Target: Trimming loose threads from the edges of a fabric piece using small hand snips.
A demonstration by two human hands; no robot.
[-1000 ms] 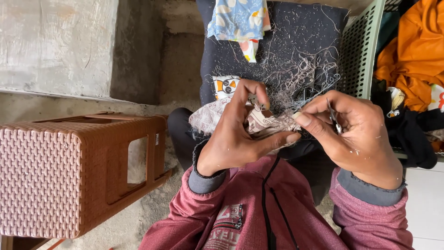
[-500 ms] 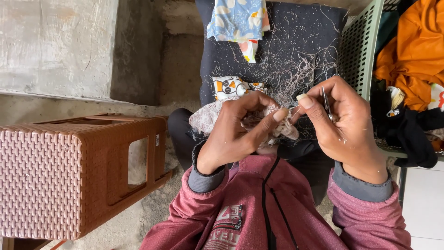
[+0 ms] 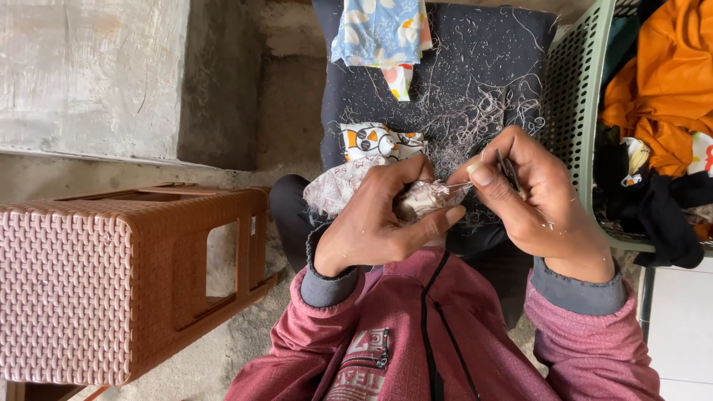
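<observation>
Two hands meet on one pale patterned fabric scrap (image 3: 427,199), bunched in the left hand (image 3: 379,223), thumb and fingers pressed around it. Its long axis runs left from the grip toward the knee. Right hand (image 3: 538,200), just beside it, pinches a thin dark tool (image 3: 509,171). Since the earlier frames the hands have closed together. Loose threads (image 3: 475,119) lie beyond.

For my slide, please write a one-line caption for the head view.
Left hand pinches a pale fabric scrap while right hand holds a thin dark tool over a thread-strewn lap.
</observation>
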